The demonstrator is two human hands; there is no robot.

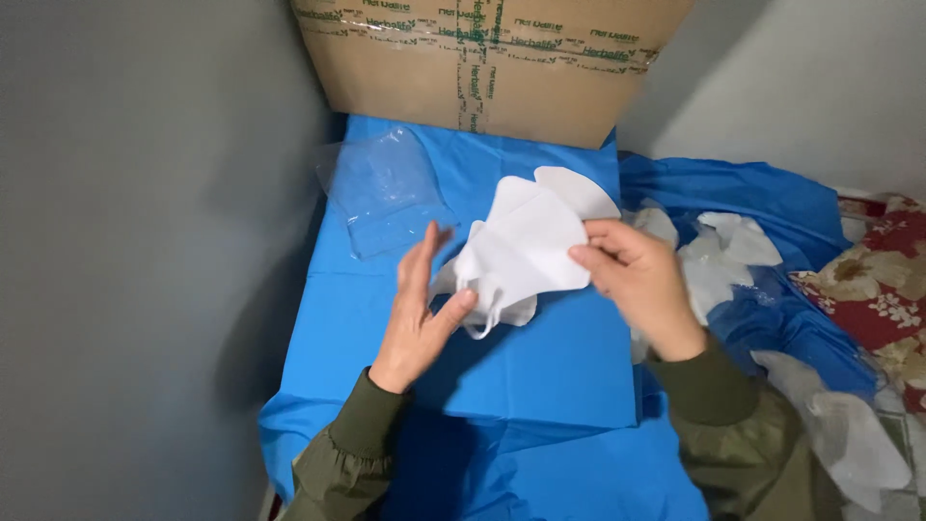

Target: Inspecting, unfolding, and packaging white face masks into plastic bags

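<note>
Matt white mask (529, 253), seemingly nonwoven; glossy plastic bag (386, 188)

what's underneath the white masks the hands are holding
Directly under the white masks lies a blue sheet spread over a flat surface. The right hand pinches their edge and the left hand touches them lower down. What the sheet covers cannot be seen.
</note>
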